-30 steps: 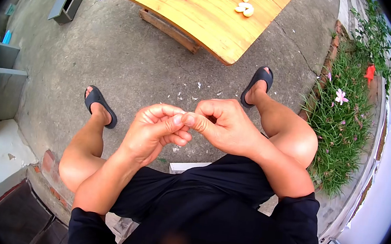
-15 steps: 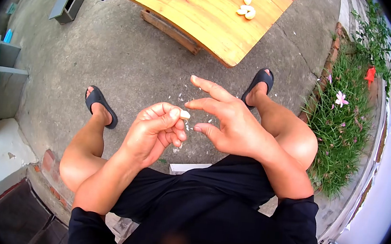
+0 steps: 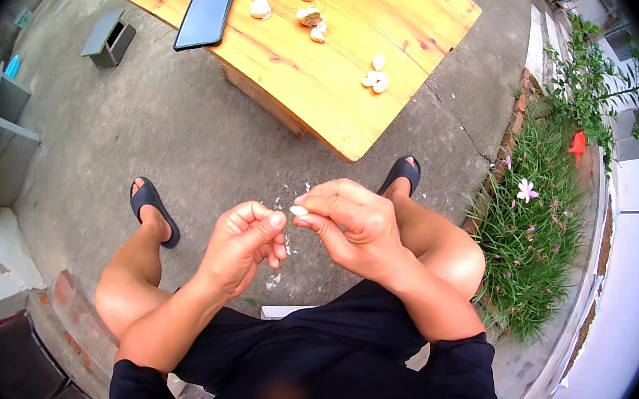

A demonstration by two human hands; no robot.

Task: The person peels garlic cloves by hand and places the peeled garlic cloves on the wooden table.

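Note:
A small pale garlic clove [image 3: 299,210] is pinched between the thumb and fingertips of my right hand [image 3: 356,223]. My left hand [image 3: 245,242] is just left of it, a small gap from the clove. Its thumb presses against the index finger, and I cannot make out whether anything is between them. On the wooden table [image 3: 293,80] ahead lie several peeled garlic cloves [image 3: 376,81], a garlic bulb [image 3: 261,9], and a partly broken bulb [image 3: 309,17] with loose cloves [image 3: 318,33] beside it.
A tablet-like device [image 3: 206,15] lies at the table's left edge. Bits of white skin [image 3: 273,280] are scattered on the concrete below my hands. A grey box-like stool [image 3: 109,39] stands at the left, and a grassy flower bed [image 3: 529,245] runs along the right.
The garlic clove has passed from my left hand to my right, whose spread fingers have closed on it. The view has tilted up, showing more of the table.

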